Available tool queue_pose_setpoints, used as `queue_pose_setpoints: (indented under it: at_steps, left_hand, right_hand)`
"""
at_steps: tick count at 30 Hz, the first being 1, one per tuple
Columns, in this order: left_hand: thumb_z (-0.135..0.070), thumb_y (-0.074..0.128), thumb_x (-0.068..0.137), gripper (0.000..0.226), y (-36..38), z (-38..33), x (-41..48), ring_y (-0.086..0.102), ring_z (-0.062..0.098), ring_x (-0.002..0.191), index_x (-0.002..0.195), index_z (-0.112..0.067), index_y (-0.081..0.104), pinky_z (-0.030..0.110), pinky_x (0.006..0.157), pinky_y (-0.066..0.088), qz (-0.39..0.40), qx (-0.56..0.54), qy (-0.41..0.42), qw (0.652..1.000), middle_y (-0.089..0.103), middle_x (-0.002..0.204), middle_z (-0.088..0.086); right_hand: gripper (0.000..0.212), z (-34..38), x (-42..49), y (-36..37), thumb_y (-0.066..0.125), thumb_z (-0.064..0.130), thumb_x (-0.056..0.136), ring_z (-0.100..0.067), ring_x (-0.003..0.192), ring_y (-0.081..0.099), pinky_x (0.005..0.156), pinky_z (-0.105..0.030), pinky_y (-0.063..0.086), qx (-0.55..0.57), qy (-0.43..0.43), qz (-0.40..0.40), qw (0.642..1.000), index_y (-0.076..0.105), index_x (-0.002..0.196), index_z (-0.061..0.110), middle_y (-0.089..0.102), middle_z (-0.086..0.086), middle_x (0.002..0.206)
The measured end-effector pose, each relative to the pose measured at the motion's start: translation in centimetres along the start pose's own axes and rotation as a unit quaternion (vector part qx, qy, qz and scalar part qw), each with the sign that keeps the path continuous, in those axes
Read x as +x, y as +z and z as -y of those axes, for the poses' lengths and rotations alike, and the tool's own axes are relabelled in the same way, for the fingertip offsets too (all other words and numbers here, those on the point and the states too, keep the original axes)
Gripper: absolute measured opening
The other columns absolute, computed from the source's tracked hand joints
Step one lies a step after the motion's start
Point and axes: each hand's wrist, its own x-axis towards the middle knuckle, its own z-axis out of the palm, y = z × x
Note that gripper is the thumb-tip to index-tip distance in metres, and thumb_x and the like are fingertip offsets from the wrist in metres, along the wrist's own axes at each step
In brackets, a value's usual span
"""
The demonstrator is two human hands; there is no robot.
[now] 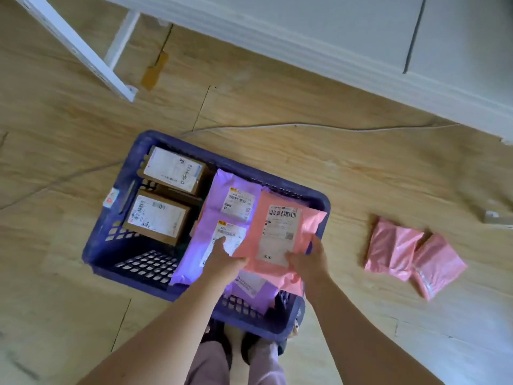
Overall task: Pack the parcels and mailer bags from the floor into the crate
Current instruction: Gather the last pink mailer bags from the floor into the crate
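A blue plastic crate [111,234] stands on the wood floor below me. Two cardboard parcels [173,169] [158,216] with white labels lie in its left half. Purple mailer bags [236,198] fill the right half. Both hands hold a pink mailer bag [280,232] over the crate's right side, above the purple bags. My left hand [224,259] grips its near left edge, and my right hand [308,259] grips its near right edge. Two more pink mailer bags [391,248] [437,263] lie on the floor to the right of the crate.
A white cabinet base [333,37] runs along the far side. White furniture legs [75,48] stand at the far left. A thin white cable [305,126] trails across the floor behind the crate. My feet are just under the crate's near edge.
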Motion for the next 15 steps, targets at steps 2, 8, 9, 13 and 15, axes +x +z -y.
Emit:
queue_pose_setpoints:
  at_steps: [2, 8, 9, 13, 15]
  left_hand:
    - [-0.013, 0.064, 0.086, 0.072, -0.8, -0.2, 1.6, 0.052, 0.018, 0.091, 0.146, -0.020, 0.025, 0.024, 0.066, 0.045, -0.006, 0.090, 0.085, 0.992, 0.053, 0.118, 0.006]
    - [-0.005, 0.068, 0.080, 0.080, -0.3, -1.7, 5.4, 0.050, 0.015, 0.118, 0.148, -0.015, 0.025, 0.015, 0.082, 0.046, 0.093, 0.212, 0.166, 0.958, 0.045, 0.141, 0.001]
    - [-0.005, 0.069, 0.079, 0.087, 0.1, -1.9, 5.8, 0.047, 0.017, 0.125, 0.150, -0.015, 0.020, 0.018, 0.086, 0.044, 0.110, 0.226, 0.163, 0.954, 0.041, 0.146, 0.004]
    - [-0.002, 0.068, 0.080, 0.084, 1.9, -2.2, 6.9, 0.056, 0.020, 0.104, 0.149, -0.014, 0.021, 0.019, 0.073, 0.045, 0.118, 0.283, 0.201, 0.930, 0.052, 0.132, 0.010]
    - [-0.001, 0.067, 0.080, 0.079, 2.5, -2.2, 7.1, 0.057, 0.022, 0.103, 0.146, -0.012, 0.026, 0.022, 0.075, 0.048, 0.096, 0.339, 0.251, 0.902, 0.053, 0.126, 0.013]
  right_hand:
    - [0.058, 0.0, 1.5, 0.5, 0.055, -0.008, 0.082, -0.029, 0.071, 0.057, 0.027, -0.019, 0.040, -0.009, -0.009, -0.007, 1.000, 0.040, 0.133, 0.015, 0.059, -0.011, 0.120]
    - [0.084, 0.2, 4.0, 1.8, 0.048, -0.006, 0.083, -0.028, 0.108, 0.053, 0.088, -0.038, 0.048, -0.108, -0.116, -0.086, 0.984, 0.012, 0.150, 0.028, 0.046, -0.007, 0.129]
    - [0.085, 0.0, 3.9, 1.9, 0.047, -0.008, 0.082, -0.027, 0.122, 0.045, 0.094, -0.035, 0.044, -0.174, -0.166, -0.107, 0.965, 0.010, 0.150, 0.028, 0.034, -0.007, 0.143]
    - [0.088, -2.3, 4.2, 2.4, 0.050, -0.008, 0.085, -0.020, 0.148, -0.001, 0.101, -0.028, 0.040, -0.439, -0.277, -0.038, 0.854, 0.006, 0.150, 0.032, -0.013, 0.003, 0.159]
    - [0.088, -3.5, 5.2, 2.6, 0.053, -0.001, 0.088, -0.020, 0.147, -0.011, 0.109, -0.030, 0.033, -0.492, -0.269, -0.003, 0.828, 0.001, 0.150, 0.035, -0.023, 0.004, 0.156]
